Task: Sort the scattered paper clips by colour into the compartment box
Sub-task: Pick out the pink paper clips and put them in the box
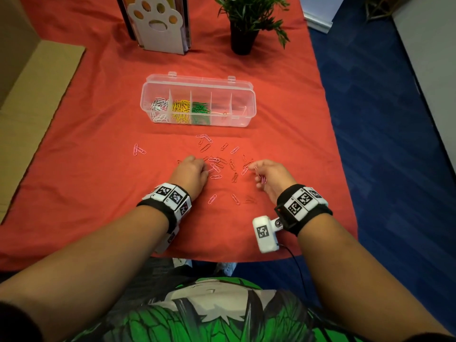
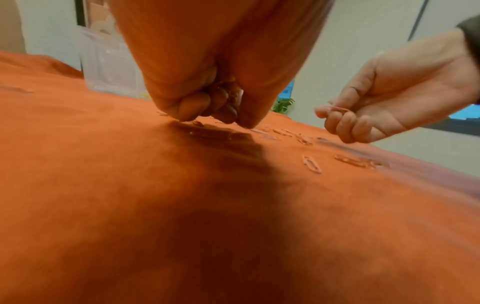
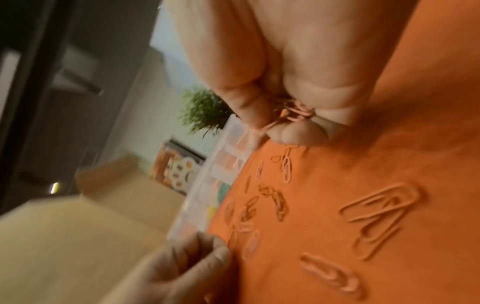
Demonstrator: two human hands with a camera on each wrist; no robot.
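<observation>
The clear compartment box (image 1: 243,112) stands open mid-table, with white (image 1: 158,107), yellow (image 1: 181,109) and green clips (image 1: 200,108) in its left three cells. Pink and red clips (image 1: 217,161) lie scattered on the red cloth in front of it. My left hand (image 1: 206,169) is knuckles up, its curled fingertips (image 2: 187,115) pinching at clips on the cloth, with what look like clips tucked in its palm. To the right, my right hand (image 1: 253,167) grips a bunch of pink clips (image 3: 296,112) and pinches one more at its fingertips (image 3: 255,121).
A potted plant (image 1: 243,33) and a paw-print holder (image 1: 158,23) stand behind the box. A cardboard box (image 1: 32,82) borders the table's left side. Two pink clips (image 1: 138,149) lie apart at the left. Blue floor (image 1: 382,119) lies past the right edge.
</observation>
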